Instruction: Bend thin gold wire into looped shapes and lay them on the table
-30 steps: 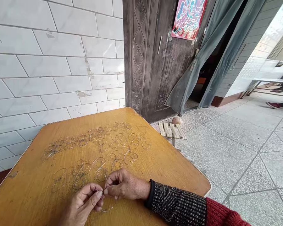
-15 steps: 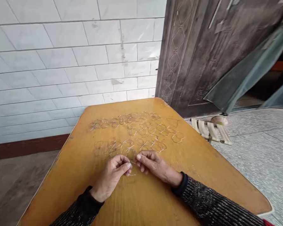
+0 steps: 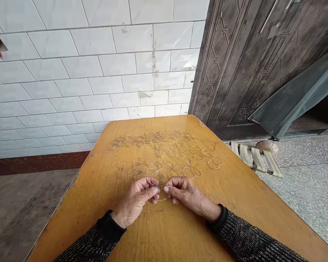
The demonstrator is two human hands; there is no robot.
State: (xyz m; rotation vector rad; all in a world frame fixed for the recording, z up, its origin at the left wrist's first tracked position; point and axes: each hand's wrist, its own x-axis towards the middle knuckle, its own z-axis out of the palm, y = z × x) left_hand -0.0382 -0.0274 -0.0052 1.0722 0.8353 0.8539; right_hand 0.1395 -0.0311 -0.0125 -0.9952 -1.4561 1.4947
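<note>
Between my two hands a thin wire point(image 3: 161, 200) curves into a loop, hanging just above the tabletop. My left hand point(image 3: 142, 196) pinches its left side between thumb and fingers. On the opposite side my right hand point(image 3: 184, 193) closes thumb and fingertips on the same wire. Just beyond my fingers lie several bent wire pieces point(image 3: 187, 169), shaped in rounded loops. Farther back, a row of similar looped wires point(image 3: 139, 140) runs across the wooden table point(image 3: 164, 236). One angular, triangle-like wire point(image 3: 209, 143) rests near the right edge.
A white tiled wall point(image 3: 106, 72) stands behind the table's far edge. To the right are a dark carved door point(image 3: 235, 72) and a grey-green curtain point(image 3: 292, 105). A low stool with striped straps point(image 3: 258, 158) sits on the floor beside the table.
My hands have shifted slightly right in view as the camera turned left. The wire's curve now reaches across to my right fingertips, where before its lower end stuck out free.
</note>
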